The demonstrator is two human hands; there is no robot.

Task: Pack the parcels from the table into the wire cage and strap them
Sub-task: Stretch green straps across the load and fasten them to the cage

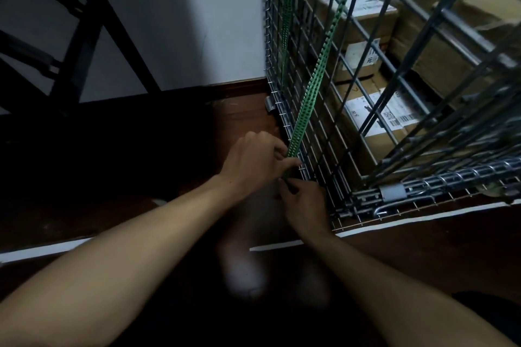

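Grips the green strap (315,65) near its lower end with the left hand (253,162), fingers curled round it and the thumb laid across the front, right at the bottom edge of the wire cage (456,173). Pinches the same strap just below with the right hand (306,205), fingertips closed on the tail; cannot tell how much strap lies hidden under the palm. Keeps both hands touching or nearly so, left above, right below, at the cage's near left corner, low over the dark wooden floor (141,149).

Runs taut from the hands up and to the right, slanting along the outside of the mesh and out of the top of the view. Beside it, a second strap (287,22), also green, hanging nearly straight down the left face of the cage; cannot tell whether inside or outside the wires.

Inside the cage, brown cardboard parcels (476,3) stacked in several layers, filling it as far as can be seen, one low box bearing a white label (394,117) with a barcode. On the bottom rail, a grey clip (393,191).

Along the floor in front of the cage, a white tape line (423,217). Behind, a pale wall (169,22); at the left, a black frame (84,22) of slanting bars.
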